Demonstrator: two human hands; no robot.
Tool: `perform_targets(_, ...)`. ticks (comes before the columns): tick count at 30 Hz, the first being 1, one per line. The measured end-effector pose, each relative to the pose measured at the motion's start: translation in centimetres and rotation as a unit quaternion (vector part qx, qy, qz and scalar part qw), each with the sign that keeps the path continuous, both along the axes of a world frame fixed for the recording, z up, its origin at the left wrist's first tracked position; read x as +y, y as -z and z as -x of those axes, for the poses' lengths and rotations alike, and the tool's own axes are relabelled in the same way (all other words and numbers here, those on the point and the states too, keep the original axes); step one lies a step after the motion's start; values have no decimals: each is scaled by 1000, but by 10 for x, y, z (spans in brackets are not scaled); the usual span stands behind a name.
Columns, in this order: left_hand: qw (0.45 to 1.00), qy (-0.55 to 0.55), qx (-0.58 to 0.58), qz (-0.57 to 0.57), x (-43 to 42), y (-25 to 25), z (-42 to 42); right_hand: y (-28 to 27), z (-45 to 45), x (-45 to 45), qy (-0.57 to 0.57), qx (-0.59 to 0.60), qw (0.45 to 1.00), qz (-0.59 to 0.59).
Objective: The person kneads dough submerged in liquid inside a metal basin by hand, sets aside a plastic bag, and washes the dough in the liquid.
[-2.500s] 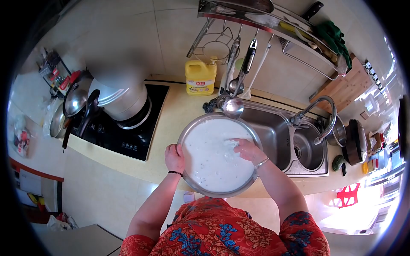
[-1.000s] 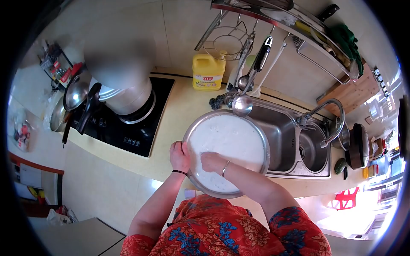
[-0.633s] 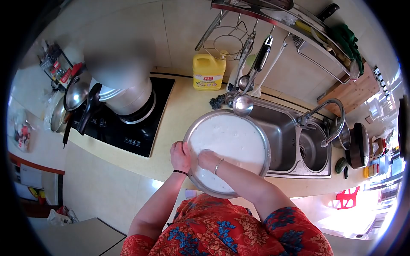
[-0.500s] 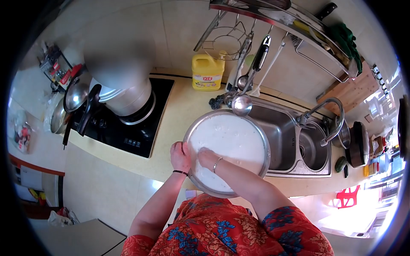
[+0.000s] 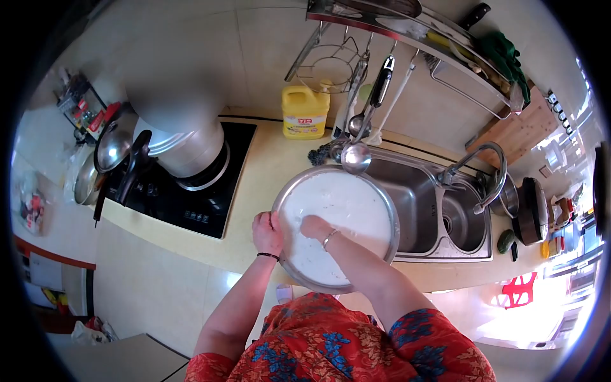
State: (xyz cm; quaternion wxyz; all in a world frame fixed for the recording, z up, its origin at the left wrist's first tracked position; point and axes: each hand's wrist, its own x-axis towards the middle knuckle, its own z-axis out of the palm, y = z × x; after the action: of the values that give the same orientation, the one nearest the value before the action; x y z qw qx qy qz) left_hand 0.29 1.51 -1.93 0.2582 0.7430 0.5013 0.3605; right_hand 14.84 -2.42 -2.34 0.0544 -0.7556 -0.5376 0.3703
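Note:
A wide metal basin (image 5: pixel 393 223) rests on the counter's front part, filled with white milky liquid (image 5: pixel 337 197) that has small bubbles on it. My left hand (image 5: pixel 267 233) grips the basin's left rim, its fingers closed over the edge. My right hand (image 5: pixel 316 228) is dipped into the liquid left of the middle. Its fingers are under the surface, so whether they are spread or closed is hidden. A ladle (image 5: pixel 356 156) hangs just over the basin's back rim.
A double sink (image 5: pixel 407 210) with a curved faucet (image 5: pixel 499 165) adjoins the basin on the right. To the left, a silver pot (image 5: pixel 191 149) stands on a black cooktop (image 5: pixel 203 213). A yellow jug (image 5: pixel 305 113) is against the wall. Utensils hang from a rack (image 5: pixel 382 32).
My right hand has shifted slightly right and up within the liquid, with more of its back showing. My left hand stays on the rim. The camera view has moved a little.

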Motion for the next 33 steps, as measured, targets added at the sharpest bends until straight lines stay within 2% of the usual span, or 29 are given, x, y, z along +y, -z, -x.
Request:
perform_targets(1, 1000, -1, 2, -4, 0, 0, 0, -9, -4, -2, 12, 7, 1000, 8)
perform_targets(2, 1000, -4, 2, -4, 0, -1, 0, 0, -11, -4, 70, 48, 994, -66)
perform_targets(3, 1000, -1, 7, 0, -1, -3, 0, -5, -15, -6, 67, 49, 994, -66)
perform_targets(6, 1000, -2, 14, 5, -1, -5, 0, -19, -27, -12, 173, 106, 979, -35)
perform_targets(10, 1000, 1, 17, -6, -2, -3, 0, -51, -44, -30, 214, 167, 962, 23)
perform_targets(12, 1000, 3, 14, 6, -2, -4, -1, -49, -54, -42, 265, 318, 909, -49)
perform_targets(13, 1000, 2, 11, 16, -2, -6, -1, -35, -64, -46, 266, 317, 909, -50)
perform_targets(14, 1000, 4, 10, 16, -1, -5, -1, -11, -75, -47, 278, 405, 867, -79)
perform_targets(15, 1000, 4, 10, 13, -1, -4, -1, -11, -78, -48, 287, 489, 817, -106)
perform_targets(16, 1000, 4, 11, 10, -1, -3, -1, -10, -82, -52, 288, 488, 817, -108)
perform_targets(18, 1000, 5, 8, 13, -1, -3, -1, -20, -85, -63, 384, 598, 693, -119)
perform_targets(19, 1000, 6, 7, 16, -1, -3, -1, -30, -86, -70, 385, 598, 692, -121)
perform_targets(21, 1000, 6, 8, 11, 0, -2, -1, -44, -90, -83, 364, 726, 573, -111)
perform_targets(22, 1000, 4, 9, 7, -1, -2, -1, -39, -91, -85, 365, 726, 572, -114)
perform_targets(24, 1000, 8, 8, 0, -1, -5, -2, -25, -92, -87, 307, 642, 688, -141)
perform_targets(27, 1000, 9, 7, -9, -1, -3, -1, -19, -91, -93, 320, 658, 662, -162)
perform_targets(31, 1000, 8, 13, -20, 0, -1, -1, -21, -94, -93, 355, 618, 677, -185)
perform_targets(33, 1000, 7, 20, -13, 1, 0, 0, -25, -96, -95, 380, 516, 742, -198)
